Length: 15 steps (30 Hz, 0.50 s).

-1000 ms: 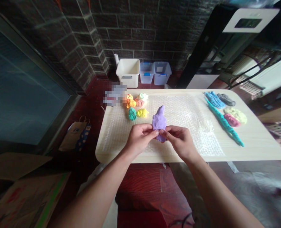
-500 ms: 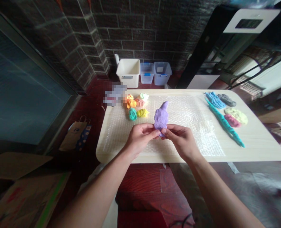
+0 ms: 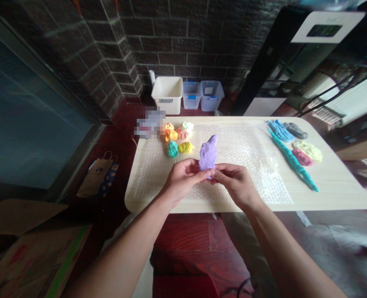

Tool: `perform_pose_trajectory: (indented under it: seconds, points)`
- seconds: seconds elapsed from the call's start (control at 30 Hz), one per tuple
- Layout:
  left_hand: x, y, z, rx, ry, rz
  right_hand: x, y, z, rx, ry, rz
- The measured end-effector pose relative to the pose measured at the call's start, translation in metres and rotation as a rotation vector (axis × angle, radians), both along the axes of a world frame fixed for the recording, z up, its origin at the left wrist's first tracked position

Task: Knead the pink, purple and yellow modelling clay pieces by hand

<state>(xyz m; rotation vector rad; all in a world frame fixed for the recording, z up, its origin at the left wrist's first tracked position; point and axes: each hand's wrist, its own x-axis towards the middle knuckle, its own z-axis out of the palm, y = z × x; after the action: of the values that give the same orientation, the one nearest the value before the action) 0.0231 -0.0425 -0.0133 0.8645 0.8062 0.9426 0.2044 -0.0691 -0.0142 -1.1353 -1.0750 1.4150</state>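
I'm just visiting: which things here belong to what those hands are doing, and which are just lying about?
Seemingly part of it:
- purple clay, held by the left hand and right hand
- bubble wrap, spread on the table
- yellow lump and teal roll, untouched

Probably just lying about:
- white bin
- paper bag
- cardboard box

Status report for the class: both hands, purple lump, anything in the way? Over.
Left hand, right hand: both pinching near end. Purple lump: narrow far end free. Obstructions: none seen at the hands; yellow lump apart, to the left.
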Motion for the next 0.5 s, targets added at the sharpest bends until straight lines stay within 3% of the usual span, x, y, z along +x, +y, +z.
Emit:
perform_pose_trajectory:
  seconds: [0.27, 0.5]
  points:
    - [0.0024, 0.0011, 0.0003, 0.039, 0.020, 0.110, -0.0022, -0.0016, 0.0031, 0.030, 0.002, 0.128]
    - [-0.0006, 0.0011, 0.0016, -0.016, -0.065, 0.030, -0.0007, -0.0018, 0.0047, 0.099, -0.137, 0.033]
